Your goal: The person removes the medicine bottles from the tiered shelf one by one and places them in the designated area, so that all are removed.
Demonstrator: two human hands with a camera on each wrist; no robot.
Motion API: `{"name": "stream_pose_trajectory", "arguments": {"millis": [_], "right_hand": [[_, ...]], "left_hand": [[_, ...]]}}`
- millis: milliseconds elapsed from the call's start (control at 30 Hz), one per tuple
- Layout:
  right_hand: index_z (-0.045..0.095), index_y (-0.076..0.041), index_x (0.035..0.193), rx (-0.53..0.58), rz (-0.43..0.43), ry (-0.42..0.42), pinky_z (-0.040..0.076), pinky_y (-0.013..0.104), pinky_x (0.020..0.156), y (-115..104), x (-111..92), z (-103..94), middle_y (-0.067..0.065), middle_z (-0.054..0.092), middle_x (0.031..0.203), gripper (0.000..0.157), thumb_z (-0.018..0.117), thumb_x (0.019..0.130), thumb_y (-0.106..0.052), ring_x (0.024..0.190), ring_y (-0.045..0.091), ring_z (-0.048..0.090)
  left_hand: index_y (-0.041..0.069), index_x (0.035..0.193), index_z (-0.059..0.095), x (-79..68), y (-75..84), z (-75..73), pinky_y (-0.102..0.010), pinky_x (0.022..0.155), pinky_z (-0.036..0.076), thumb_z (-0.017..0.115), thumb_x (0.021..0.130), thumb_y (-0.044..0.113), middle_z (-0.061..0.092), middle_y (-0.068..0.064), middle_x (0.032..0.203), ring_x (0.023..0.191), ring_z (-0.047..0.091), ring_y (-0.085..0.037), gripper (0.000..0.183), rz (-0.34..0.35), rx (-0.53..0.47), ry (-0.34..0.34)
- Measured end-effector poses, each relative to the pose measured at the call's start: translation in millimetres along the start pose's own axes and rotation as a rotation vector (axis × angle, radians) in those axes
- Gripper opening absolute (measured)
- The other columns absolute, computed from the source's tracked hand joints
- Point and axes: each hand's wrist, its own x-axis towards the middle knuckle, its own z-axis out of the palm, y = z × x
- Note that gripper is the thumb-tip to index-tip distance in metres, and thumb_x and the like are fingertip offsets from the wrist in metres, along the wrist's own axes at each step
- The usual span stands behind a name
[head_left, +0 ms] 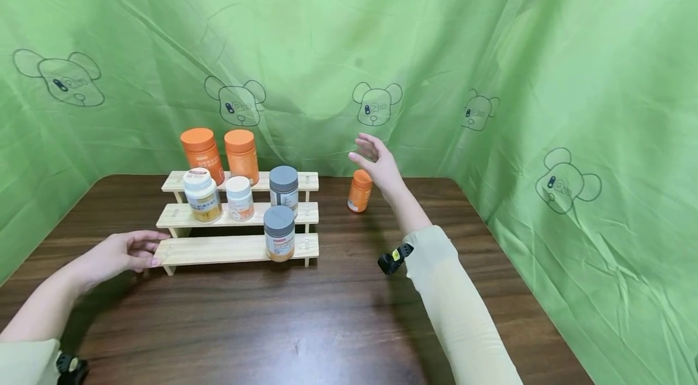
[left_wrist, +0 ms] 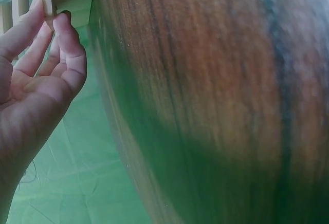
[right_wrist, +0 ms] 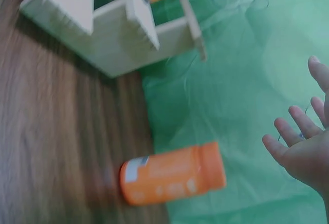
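Head view showed you an orange bottle (head_left: 359, 194) standing upright on the table (head_left: 338, 312), right of the wooden rack (head_left: 212, 250). It was a smooth cylinder with rounded shoulders and a matching orange cap; the right wrist view added a white patch near its base and pale markings too blurred to read. Your right hand (head_left: 382, 170) was raised near that bottle but apart from it, its fingers and thumb spread wide. Your left hand (head_left: 122, 254) pinched the left end of the rack's lowest tier between thumb and fingers. The rack was pale, flat-planked wood in three steps. Two orange jars (head_left: 242, 156) with broad lids stood on its top tier; the middle one bore a white-lidded jar (head_left: 202, 197) with a yellowish lower part, a smaller white-capped bottle (head_left: 240, 198) and a grey-lidded jar (head_left: 284, 184). Another grey-lidded jar (head_left: 280, 233) stood at the lowest tier's right. Dark, streaked wood grain covered the tabletop, and creased green fabric (head_left: 316, 39) printed with bear outlines hung behind.
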Motion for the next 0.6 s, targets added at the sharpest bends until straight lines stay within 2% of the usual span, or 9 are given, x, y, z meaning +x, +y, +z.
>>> {"name": "stream_pose_trajectory", "arguments": {"millis": [167, 400, 600], "right_hand": [[0.037, -0.009, 0.143, 0.022, -0.029, -0.034, 0.037, 0.043, 0.105, -20.6, 2.0, 15.2, 0.013, 0.044, 0.143, 0.063, 0.067, 0.087, -0.014, 0.129, 0.028, 0.044], [0.042, -0.023, 0.141, 0.008, -0.085, -0.053, 0.041, 0.036, 0.102, -18.7, 22.0, 40.3, -0.003, 0.050, 0.138, 0.064, 0.071, 0.085, -0.027, 0.124, 0.016, 0.049], [0.041, -0.026, 0.142, 0.006, -0.104, -0.095, 0.041, 0.037, 0.102, -34.5, 28.1, 63.3, -0.003, 0.050, 0.139, 0.065, 0.072, 0.085, -0.026, 0.128, 0.021, 0.046]], "left_hand": [[-0.012, 0.131, 0.040, 1.6, 2.9, 0.6, -0.031, 0.064, 0.052, 0.065, 0.088, 0.013, 0.065, 0.004, 0.102, 0.079, 0.063, -0.013, 0.056, 0.025, 0.014, 0.010], [-0.013, 0.132, 0.038, -0.1, 2.6, 0.3, -0.033, 0.063, 0.052, 0.064, 0.089, 0.013, 0.064, 0.006, 0.102, 0.075, 0.064, -0.020, 0.057, 0.012, -0.004, -0.003], [-0.013, 0.133, 0.036, 0.2, 0.5, -0.1, -0.033, 0.063, 0.052, 0.064, 0.089, 0.014, 0.064, 0.007, 0.103, 0.075, 0.064, -0.020, 0.058, 0.008, -0.009, -0.008]]}}
